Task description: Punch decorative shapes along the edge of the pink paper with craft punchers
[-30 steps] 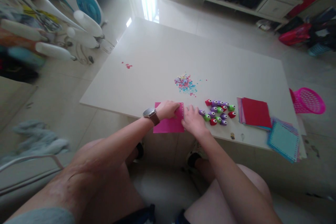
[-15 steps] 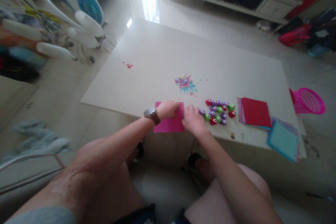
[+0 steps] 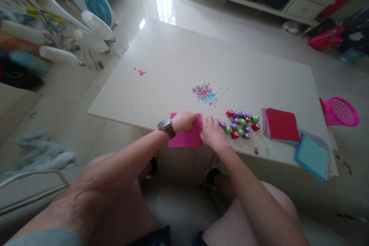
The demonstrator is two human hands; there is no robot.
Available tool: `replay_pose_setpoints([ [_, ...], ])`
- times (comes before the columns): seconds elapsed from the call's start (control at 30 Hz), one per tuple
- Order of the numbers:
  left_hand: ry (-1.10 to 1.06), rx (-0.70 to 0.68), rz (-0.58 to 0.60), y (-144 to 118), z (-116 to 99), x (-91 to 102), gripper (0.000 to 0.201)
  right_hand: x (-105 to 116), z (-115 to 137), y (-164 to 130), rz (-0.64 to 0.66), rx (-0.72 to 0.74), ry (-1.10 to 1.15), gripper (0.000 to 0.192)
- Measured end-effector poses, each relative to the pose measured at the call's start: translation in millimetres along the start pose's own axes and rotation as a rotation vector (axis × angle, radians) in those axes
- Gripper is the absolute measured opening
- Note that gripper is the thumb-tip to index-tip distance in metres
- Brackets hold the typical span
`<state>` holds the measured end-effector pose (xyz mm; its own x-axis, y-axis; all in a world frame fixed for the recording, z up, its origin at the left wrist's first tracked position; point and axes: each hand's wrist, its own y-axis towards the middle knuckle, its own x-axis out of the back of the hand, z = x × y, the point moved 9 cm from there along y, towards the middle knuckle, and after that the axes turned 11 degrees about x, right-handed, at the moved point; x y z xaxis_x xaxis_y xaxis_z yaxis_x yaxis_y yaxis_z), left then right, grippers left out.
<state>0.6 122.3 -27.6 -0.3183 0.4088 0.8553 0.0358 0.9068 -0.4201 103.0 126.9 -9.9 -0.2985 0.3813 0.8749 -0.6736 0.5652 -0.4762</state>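
A magenta sheet point(image 3: 185, 140), right edge hole-dotted, lies under left hand point(image 3: 183, 121), beside right hand point(image 3: 213, 132) (opening and hold unclear).

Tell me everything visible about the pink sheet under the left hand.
The pink sheet is bright magenta, thin and paper-like, with straight edges. Small pale marks, apparently punched holes, line its right side. It lies roughly flat at the near edge of the white table, its lower part jutting past that edge. The left hand rests on it, hiding its middle; the right hand is at its right edge, though exact contact there is unclear.
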Motion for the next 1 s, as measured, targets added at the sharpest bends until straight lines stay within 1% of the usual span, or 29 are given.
replay_pose_setpoints([
  [0.2,0.005,0.012,0.008,0.5,0.4,-1.0,0.019,-1.9,-1.0,0.3,0.008,-0.01,0.013,0.05],
  [0.4,0.004,0.016,-0.012,2.2,1.6,-1.7,0.018,-1.9,-1.1,0.2,-0.012,-0.013,0.012,0.052],
  [0.77,0.01,-0.002,0.011,6.5,2.9,-6.1,0.02,0.7,1.2,-0.1,0.002,0.001,-0.015,0.049],
  [1.0,-0.012,0.001,-0.008,3.3,2.9,-3.4,0.021,2.8,3.1,-2.9,-0.001,-0.009,-0.02,0.047],
])
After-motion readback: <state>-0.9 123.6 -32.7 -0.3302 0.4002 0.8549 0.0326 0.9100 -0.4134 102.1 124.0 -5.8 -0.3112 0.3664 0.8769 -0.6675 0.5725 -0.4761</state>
